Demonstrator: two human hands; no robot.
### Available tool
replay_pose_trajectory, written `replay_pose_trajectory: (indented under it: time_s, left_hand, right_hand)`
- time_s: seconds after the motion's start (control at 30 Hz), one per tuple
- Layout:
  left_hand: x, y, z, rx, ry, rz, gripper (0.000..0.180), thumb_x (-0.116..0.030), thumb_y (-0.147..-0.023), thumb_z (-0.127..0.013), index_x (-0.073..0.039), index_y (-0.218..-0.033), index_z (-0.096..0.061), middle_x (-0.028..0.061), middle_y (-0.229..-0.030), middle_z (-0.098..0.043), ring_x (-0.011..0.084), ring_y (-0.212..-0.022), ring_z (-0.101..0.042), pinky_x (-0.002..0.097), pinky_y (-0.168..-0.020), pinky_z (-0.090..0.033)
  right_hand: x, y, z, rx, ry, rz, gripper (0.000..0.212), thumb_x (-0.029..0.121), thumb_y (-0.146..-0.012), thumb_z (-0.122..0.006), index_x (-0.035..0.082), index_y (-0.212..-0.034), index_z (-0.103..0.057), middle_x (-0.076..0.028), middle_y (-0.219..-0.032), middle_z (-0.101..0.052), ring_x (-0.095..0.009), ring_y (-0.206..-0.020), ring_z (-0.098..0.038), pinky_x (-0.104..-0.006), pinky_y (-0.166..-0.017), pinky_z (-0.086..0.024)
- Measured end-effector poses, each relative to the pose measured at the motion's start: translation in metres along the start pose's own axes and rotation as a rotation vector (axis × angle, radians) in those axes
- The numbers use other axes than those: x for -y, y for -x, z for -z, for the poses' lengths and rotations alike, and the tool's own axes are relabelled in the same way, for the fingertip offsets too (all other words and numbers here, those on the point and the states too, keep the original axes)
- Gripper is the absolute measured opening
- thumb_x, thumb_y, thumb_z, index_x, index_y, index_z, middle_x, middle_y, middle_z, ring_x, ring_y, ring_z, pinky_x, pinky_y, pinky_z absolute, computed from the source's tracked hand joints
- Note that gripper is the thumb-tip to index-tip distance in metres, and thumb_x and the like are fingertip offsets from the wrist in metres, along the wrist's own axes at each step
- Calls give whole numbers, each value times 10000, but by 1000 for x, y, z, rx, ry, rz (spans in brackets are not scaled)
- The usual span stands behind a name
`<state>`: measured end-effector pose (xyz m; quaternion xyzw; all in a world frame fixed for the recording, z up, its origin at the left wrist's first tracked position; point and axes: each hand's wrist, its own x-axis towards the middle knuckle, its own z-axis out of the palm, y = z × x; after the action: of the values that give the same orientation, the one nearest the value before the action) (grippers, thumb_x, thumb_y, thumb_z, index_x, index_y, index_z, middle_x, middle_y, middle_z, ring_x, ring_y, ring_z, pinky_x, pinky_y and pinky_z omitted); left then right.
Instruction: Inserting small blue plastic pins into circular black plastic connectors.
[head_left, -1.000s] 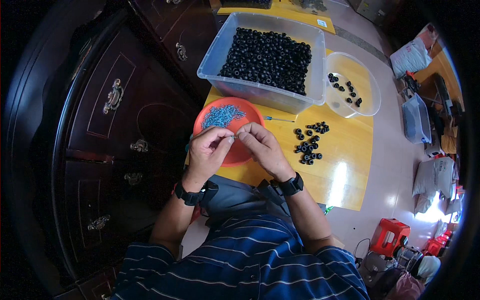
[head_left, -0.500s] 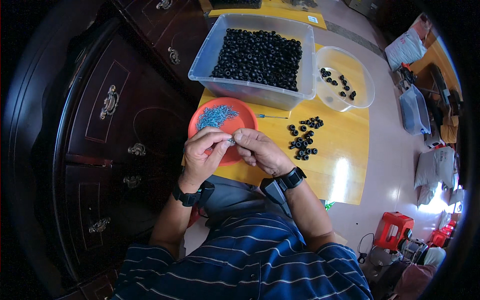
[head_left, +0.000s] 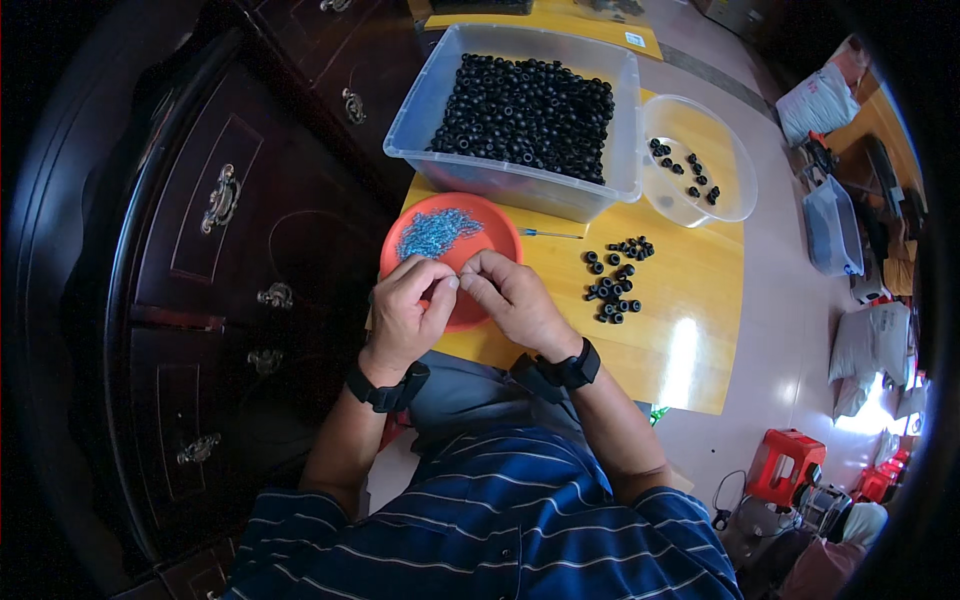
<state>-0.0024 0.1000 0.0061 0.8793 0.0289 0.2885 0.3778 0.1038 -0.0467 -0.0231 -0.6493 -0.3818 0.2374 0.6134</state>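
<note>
My left hand (head_left: 410, 310) and my right hand (head_left: 522, 308) meet fingertip to fingertip over the near part of an orange-red plate (head_left: 500, 238). Both are closed in a pinch on something tiny, mostly hidden by the fingers. A heap of small shiny silver-blue metal pieces (head_left: 432, 234) lies in the plate, just beyond my left hand. To the right of my right hand, several black round parts with holes (head_left: 608, 288) are scattered on the yellow table (head_left: 690, 310). A thin screwdriver (head_left: 550, 234) with a blue handle rests between plate and parts.
Beyond the plate stands a large translucent bin (head_left: 560, 190) full of similar black parts (head_left: 525, 112). A round clear tub (head_left: 735, 205) at its right holds several more. Dark wooden drawers (head_left: 215, 270) rise close on the left. A red stool-like object (head_left: 785, 467) stands on the floor at right.
My right hand has turned, its thumb and forefinger now bent together against the left fingertips. The small metallic piece seen between the fingers before is now mostly covered. The view has shifted slightly.
</note>
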Motion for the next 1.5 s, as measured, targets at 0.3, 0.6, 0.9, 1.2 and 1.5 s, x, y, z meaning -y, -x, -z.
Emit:
replay_pose_trajectory:
  time_s: [0.3, 0.6, 0.9, 1.2, 1.5]
  left_hand:
    - [5, -2, -5, 76, 102, 163, 52, -24, -896, -619, 10, -857, -609, 128, -741, -611, 252, -652, -624, 349, -593, -471]
    - [-15, 6, -14, 108, 149, 99, 94, 54, -837, -685, 9, -914, -656, 71, -793, -664, 144, -667, -644, 267, -611, -496]
    - [-42, 13, -40, 190, 277, 160, 94, 44, -862, -688, 7, -945, -665, 72, -811, -671, 126, -677, -653, 254, -613, -498]
    - [-63, 15, -69, 274, 354, 218, 55, 17, -898, -676, 22, -950, -660, 34, -831, -659, 70, -722, -613, 229, -670, -496]
    - [-80, 6, -84, 348, 324, 143, 86, -9, -886, -708, 9, -960, -668, 52, -843, -668, 109, -725, -632, 246, -672, -509]
  right_hand:
    - [-1, -3, -1, -69, 121, -23, 171, 194, -991, -595, 25, -1006, -613, -170, -843, -658, -312, -765, -660, -382, -701, -516]
    - [-5, 28, 6, 27, -341, -219, 176, 196, -1049, -534, 49, -967, -585, -4, -803, -557, -106, -742, -526, -271, -694, -459]
    - [7, 78, 34, 24, -771, -452, 220, 320, -1079, -475, 115, -1085, -557, 51, -774, -436, -37, -587, -339, -200, -497, -280]
    - [-6, 129, 66, -72, -743, -410, 247, 275, -1060, -537, 92, -1224, -557, 21, -843, -548, -48, -646, -455, -187, -608, -395]
    - [-19, 145, 78, -201, -878, -321, 294, 237, -1039, -582, 78, -1286, -608, -19, -987, -671, -59, -718, -548, -198, -678, -463]
